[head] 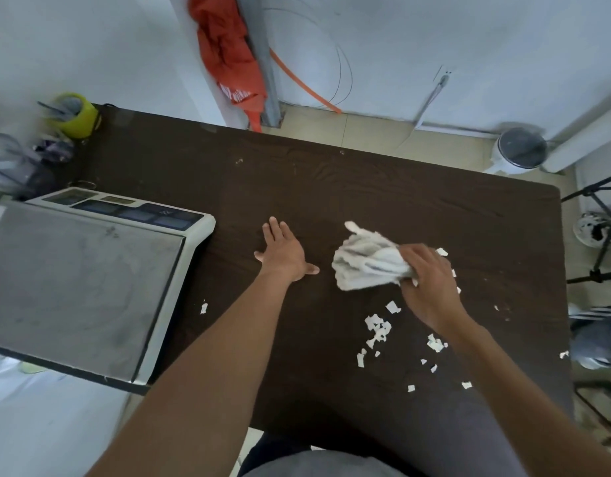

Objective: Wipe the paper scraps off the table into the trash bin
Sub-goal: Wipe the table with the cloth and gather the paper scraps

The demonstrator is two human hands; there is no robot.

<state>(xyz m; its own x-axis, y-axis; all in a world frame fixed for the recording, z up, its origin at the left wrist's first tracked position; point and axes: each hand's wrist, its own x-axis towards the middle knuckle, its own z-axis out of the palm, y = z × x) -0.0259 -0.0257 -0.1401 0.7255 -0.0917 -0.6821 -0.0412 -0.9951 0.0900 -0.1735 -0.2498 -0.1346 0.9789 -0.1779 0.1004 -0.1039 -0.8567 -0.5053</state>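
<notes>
Paper scraps (378, 327) lie scattered on the dark table (366, 187), mostly near your right forearm — none visibly binned. Your right hand (429, 285) grips a bunched white cloth (366, 261) pressed to the tabletop; your left hand (283, 251) rests flat, fingers spread, holding nothing. Trash bin (519, 151) stands on the floor past the far right corner — most of the wiping remains.

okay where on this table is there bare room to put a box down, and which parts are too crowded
Free: the far half of the table, from the scale across to the right edge, beyond both hands. Only a couple of specks lie near the far edge. Crowded: the near right, where paper scraps lie scattered beside the right hand gripping the cloth. The left hand lies flat mid-table.
</notes>
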